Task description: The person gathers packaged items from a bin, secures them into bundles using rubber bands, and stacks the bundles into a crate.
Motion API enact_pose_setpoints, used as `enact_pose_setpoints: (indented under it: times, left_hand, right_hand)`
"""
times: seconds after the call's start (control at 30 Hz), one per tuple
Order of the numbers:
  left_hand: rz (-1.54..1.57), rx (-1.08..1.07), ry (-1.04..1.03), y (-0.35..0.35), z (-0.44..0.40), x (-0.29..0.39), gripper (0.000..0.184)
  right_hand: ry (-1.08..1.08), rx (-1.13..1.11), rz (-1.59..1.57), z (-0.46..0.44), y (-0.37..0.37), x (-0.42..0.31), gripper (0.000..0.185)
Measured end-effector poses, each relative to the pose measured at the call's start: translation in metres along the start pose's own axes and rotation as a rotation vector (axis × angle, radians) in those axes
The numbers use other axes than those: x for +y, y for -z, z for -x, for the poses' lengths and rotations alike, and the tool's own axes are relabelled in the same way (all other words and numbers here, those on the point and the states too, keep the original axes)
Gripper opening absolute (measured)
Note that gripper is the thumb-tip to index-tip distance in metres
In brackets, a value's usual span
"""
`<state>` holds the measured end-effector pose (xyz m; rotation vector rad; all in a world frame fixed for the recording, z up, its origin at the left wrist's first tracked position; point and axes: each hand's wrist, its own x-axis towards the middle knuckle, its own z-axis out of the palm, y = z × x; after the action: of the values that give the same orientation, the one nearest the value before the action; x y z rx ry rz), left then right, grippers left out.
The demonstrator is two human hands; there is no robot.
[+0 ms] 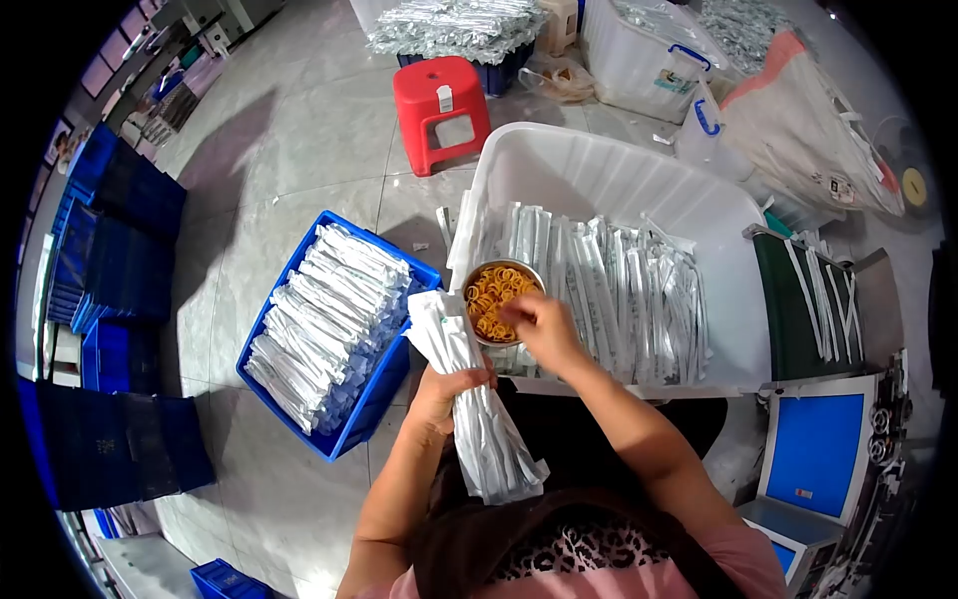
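My left hand (449, 395) is wrapped around a bundle of long, thin white paper-wrapped packets (489, 429), held at a slant in front of my body. Just to the right of the bundle's upper end is a round metal bowl (540, 272) full of yellow-orange rubber bands (489, 290). Over the bowl's right side, my right hand (544, 327) has its fingers pinched together among the bands; what lies between the fingertips is hidden. The bowl rests at the left side of a large white plastic tub (619, 165), where many similar wrapped packets (629, 290) stand in rows.
A blue crate (331, 451) of bundled packets sits on the floor to the left. Stacked blue crates (120, 439) line the far left. Beyond the tub stand a red stool (439, 95) and more filled tubs (639, 65). Machinery with a dark green belt (793, 299) borders the right.
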<state>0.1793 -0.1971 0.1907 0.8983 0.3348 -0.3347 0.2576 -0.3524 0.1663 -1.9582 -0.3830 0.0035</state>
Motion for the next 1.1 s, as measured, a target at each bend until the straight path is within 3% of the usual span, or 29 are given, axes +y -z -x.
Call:
enact_pose_setpoints:
  times: [0.03,0.07,0.1,0.17,0.33,0.37,0.4,0.43,0.47,0.53,0.6,0.67,0.73,0.77,0.8,0.87,0.93,1.0,1.1]
  left_hand:
    - [-0.013,-0.043,-0.01,-0.002,-0.002,0.0,0.067]
    - [-0.045,-0.052,-0.03,-0.011,-0.003,0.003,0.058]
    - [-0.079,-0.056,-0.016,-0.012,-0.004,0.001,0.052]
    - [-0.142,-0.049,0.007,-0.019,-0.005,0.0,0.041]
    - [-0.146,-0.135,0.038,-0.03,-0.008,-0.007,0.045]
    - [-0.076,-0.296,0.085,-0.032,-0.009,-0.011,0.046]
    - [-0.002,-0.457,0.138,-0.033,-0.01,-0.015,0.048]
    - [0.019,-0.664,0.19,-0.032,-0.015,-0.023,0.056]
    - [0.026,-0.777,0.203,-0.046,-0.009,-0.019,0.065]
    - [0.118,-0.799,0.273,-0.051,-0.004,-0.017,0.072]
    - [0.17,-0.75,0.236,-0.036,-0.013,-0.027,0.055]
    - [0.216,-0.672,0.286,-0.024,-0.02,-0.037,0.049]
    - [0.346,-0.709,0.316,-0.018,-0.027,-0.052,0.046]
    - [0.279,-0.658,0.301,-0.014,-0.03,-0.058,0.05]
    - [0.316,-0.766,0.29,-0.004,-0.044,-0.072,0.052]
    - [0.193,-0.727,0.225,-0.019,-0.033,-0.055,0.049]
    - [0.046,-0.711,0.21,-0.014,-0.035,-0.056,0.044]
    - [-0.064,-0.751,0.168,-0.031,-0.029,-0.044,0.041]
    - [-0.204,-0.8,0.196,-0.053,-0.023,-0.05,0.036]
  right_hand:
    - [0.038,-0.094,-0.029,0.01,0.004,-0.016,0.011]
    - [0.072,-0.193,-0.059,0.021,0.009,-0.032,0.012]
    - [0.192,-0.073,0.076,0.028,0.01,-0.044,0.012]
    - [0.174,-0.064,0.227,0.037,0.02,-0.055,0.011]
    - [0.327,-0.092,0.723,0.038,0.041,-0.043,0.009]
    - [0.271,-0.14,0.845,0.03,0.045,-0.034,0.012]
    - [0.289,-0.154,0.759,0.02,0.056,-0.024,0.017]
    - [-0.167,-0.021,0.594,-0.002,0.054,-0.004,0.016]
    - [-0.01,0.173,0.487,-0.005,0.073,-0.006,0.012]
    - [-0.131,0.278,0.0,0.009,0.079,0.018,0.01]
    - [-0.175,0.061,-0.54,0.06,0.076,0.017,0.014]
    - [-0.028,-0.161,-1.201,0.091,0.066,0.006,0.017]
    - [-0.03,-0.045,-1.555,0.091,0.056,-0.025,0.015]
    - [-0.093,0.087,-1.339,0.085,0.06,-0.036,0.015]
    - [-0.126,0.111,-1.027,0.077,0.061,-0.036,0.028]
    - [0.246,0.042,-0.188,0.064,0.068,-0.037,0.036]
    - [0.264,0.034,-0.176,0.057,0.07,-0.038,0.048]
    - [0.13,-0.115,-0.607,0.056,0.074,-0.035,0.066]
    - [0.106,-0.304,-0.345,0.056,0.1,-0.059,0.066]
